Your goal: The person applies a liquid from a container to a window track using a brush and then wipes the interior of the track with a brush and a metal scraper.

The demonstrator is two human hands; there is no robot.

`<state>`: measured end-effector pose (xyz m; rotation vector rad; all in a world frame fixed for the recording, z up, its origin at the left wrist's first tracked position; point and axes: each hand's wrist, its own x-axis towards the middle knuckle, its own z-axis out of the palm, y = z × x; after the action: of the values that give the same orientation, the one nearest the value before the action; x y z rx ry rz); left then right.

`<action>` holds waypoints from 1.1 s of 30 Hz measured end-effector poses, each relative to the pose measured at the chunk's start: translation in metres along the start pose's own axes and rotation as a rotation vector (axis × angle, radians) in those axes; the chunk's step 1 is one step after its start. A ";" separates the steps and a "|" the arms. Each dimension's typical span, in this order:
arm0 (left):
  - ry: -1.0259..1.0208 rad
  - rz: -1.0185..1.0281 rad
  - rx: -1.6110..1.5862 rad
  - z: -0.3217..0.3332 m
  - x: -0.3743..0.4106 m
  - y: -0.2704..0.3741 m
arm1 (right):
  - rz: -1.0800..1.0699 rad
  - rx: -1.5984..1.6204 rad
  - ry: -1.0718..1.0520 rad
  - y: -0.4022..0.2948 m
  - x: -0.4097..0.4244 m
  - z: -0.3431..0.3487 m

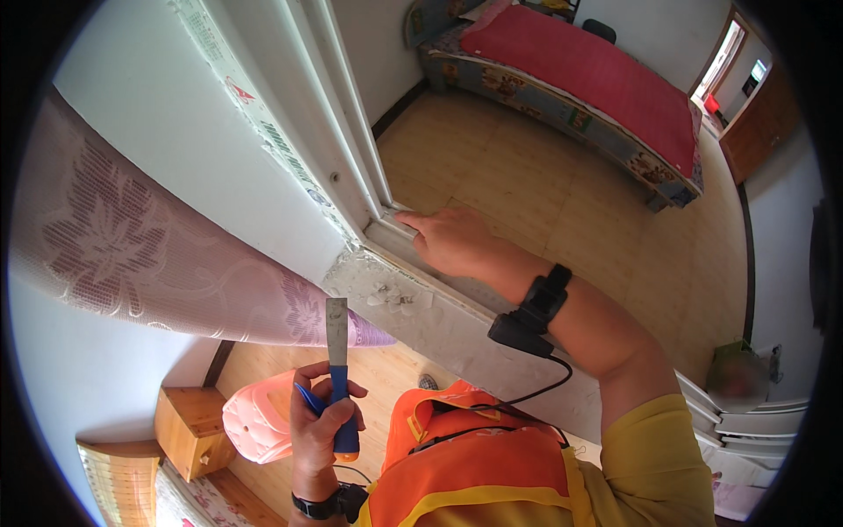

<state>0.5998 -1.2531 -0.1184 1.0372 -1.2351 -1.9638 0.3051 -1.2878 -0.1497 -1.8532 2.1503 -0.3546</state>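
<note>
My left hand [323,415] holds a putty knife [337,336] upright by its blue handle, with the flat metal blade pointing away from me. A second blue piece [309,399] sticks out between the same fingers; what it belongs to is hidden. My right hand [454,240] reaches over the white window frame [332,141], its index finger extended to the lower inside corner. The other fingers are curled, and the palm is hidden. Loose plaster flakes [398,298] lie on the rough sill [448,336] between my hands. Printed film [276,145] edges the frame.
A patterned purple curtain [178,257] hangs at the left, passing behind the blade. Below it stand a pink plastic stool [260,418] and a wooden cabinet [191,428]. Beyond the frame is a bed [579,85]. A black cable [563,375] hangs from my right wrist device [530,316].
</note>
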 end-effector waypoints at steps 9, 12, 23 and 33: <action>0.002 -0.005 -0.005 0.000 -0.001 -0.001 | -0.026 0.087 0.070 0.002 -0.012 -0.005; -0.003 -0.004 -0.007 0.000 -0.001 -0.001 | -0.075 0.110 0.119 0.001 -0.023 -0.009; -0.011 -0.001 -0.009 0.002 -0.004 -0.003 | -0.315 -0.234 0.411 -0.007 -0.068 -0.006; 0.041 -0.015 0.009 0.000 -0.005 -0.002 | -0.040 -0.019 0.136 0.014 -0.097 -0.052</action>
<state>0.6021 -1.2478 -0.1186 1.0884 -1.2182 -1.9401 0.2865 -1.1893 -0.1016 -1.9365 2.2135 -0.4842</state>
